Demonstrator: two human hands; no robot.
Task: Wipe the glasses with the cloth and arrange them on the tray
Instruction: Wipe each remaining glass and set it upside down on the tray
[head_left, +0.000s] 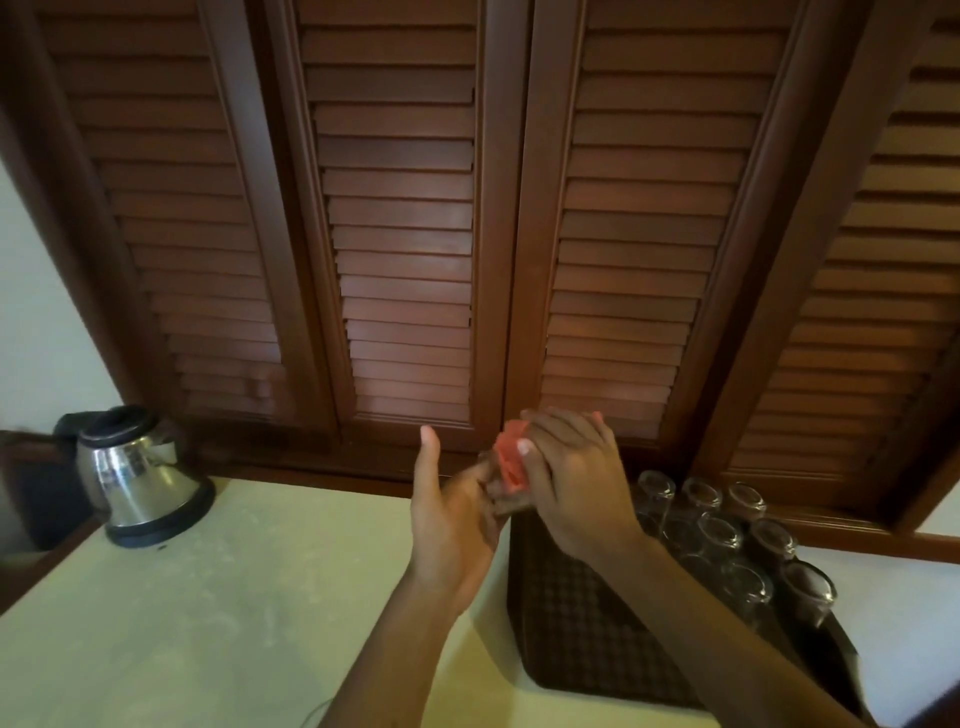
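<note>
My left hand (452, 525) cups a clear glass (506, 506) from below with its fingers, thumb pointing up. My right hand (571, 478) grips a red cloth (509, 457) and presses it round the top of the same glass, hiding most of it. Both hands hover above the far left corner of a dark checked tray (587, 623). Several clear glasses (719, 535) stand upside down in rows on the tray's right half.
A steel electric kettle (137, 478) stands at the far left of the pale countertop (208, 597). Brown louvred cabinet doors (405, 234) rise right behind the counter. A thin cord lies at the counter's front edge.
</note>
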